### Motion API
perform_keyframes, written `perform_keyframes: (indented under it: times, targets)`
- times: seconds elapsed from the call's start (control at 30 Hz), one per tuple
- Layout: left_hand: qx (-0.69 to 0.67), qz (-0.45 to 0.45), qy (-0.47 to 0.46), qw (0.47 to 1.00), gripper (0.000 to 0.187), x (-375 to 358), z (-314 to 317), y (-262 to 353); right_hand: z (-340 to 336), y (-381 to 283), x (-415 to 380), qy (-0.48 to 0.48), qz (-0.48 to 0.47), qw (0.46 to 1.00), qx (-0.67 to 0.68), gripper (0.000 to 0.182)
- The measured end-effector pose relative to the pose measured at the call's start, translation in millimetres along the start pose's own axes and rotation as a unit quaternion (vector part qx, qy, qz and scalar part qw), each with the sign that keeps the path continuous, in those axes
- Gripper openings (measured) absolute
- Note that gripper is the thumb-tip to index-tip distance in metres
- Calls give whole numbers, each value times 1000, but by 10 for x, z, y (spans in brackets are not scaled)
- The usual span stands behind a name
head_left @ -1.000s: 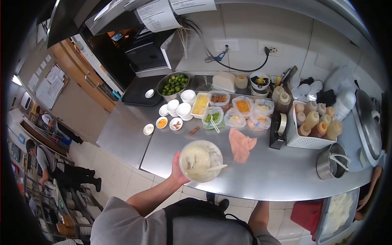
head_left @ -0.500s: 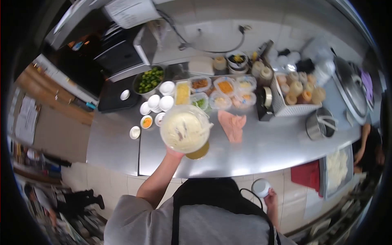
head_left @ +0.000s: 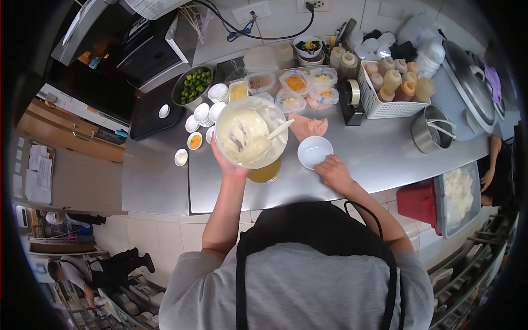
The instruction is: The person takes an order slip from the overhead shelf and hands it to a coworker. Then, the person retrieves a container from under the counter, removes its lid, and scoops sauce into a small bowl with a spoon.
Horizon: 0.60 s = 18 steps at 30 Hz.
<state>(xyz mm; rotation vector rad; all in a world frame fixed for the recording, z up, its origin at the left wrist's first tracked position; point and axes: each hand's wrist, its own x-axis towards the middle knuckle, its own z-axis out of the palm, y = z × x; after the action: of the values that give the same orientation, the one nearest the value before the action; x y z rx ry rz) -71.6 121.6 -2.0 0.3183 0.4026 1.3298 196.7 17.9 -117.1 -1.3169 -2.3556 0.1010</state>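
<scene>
My left hand point(head_left: 230, 163) is closed on the side of a clear plastic tub point(head_left: 224, 147) and holds it above the counter. Pale creamy mixture point(head_left: 242, 129) coats the tub's inside, with darker streaks in it. A light-handled spatula point(head_left: 280, 129) leans in the tub, its end sunk in the mixture. My right hand point(head_left: 335, 175) grips the near rim of an empty white bowl point(head_left: 315, 153) over the steel counter. Partly hidden beneath the tub is a round container of yellowish liquid point(head_left: 265, 174). A pink cloth point(head_left: 313, 127) lies just behind the bowl.
Small white cups point(head_left: 201, 113) stand left of the tub, near a pot of green limes point(head_left: 195, 85). Lidded food containers point(head_left: 296, 83) line the back. A white basket point(head_left: 393, 110) holds squeeze bottles. Further right are a metal pot point(head_left: 429, 137) and another person's arm point(head_left: 491, 165).
My right hand has brought the white bowl up from beside my body to the counter, right of the tub. The spatula handle now shows more clearly. The view has shifted.
</scene>
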Motion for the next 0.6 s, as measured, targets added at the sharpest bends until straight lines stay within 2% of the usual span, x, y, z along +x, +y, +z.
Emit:
perform_keyframes:
  times: [0.13, 0.2, 0.23, 0.27, 0.3, 0.33, 0.4, 0.53, 0.6]
  targets:
    - [30, 24, -2, 999, 61, -96, 109, 41, -24, 37, 95, -62, -5, 998, -17, 23]
    - [59, 34, 7, 998, 63, -165, 116, 44, -346, -113, 294, 136, 74, 983, 102, 30]
    - [64, 37, -42, 996, 60, -159, 108, 72, -535, -159, 423, 136, 74, 983, 103, 30]
    - [69, 38, -88, 993, 58, -189, 95, 74, -733, -237, 537, 159, 122, 945, 258, 33]
    - [71, 34, -84, 993, 58, -203, 109, 51, -899, -297, 640, 180, 168, 880, 405, 36]
    - [92, 39, -59, 993, 60, -188, 132, 20, -1025, -321, 732, 181, 174, 878, 407, 36]
    - [118, 34, -30, 992, 62, -208, 129, -40, -1174, -382, 839, 161, 109, 902, 384, 31]
    - [133, 19, -23, 991, 63, -187, 130, -152, -1300, -481, 916, 170, 131, 895, 390, 22]
    - [142, 20, -24, 989, 63, -185, 128, -169, -1337, -568, 894, 191, 58, 946, 257, 15]
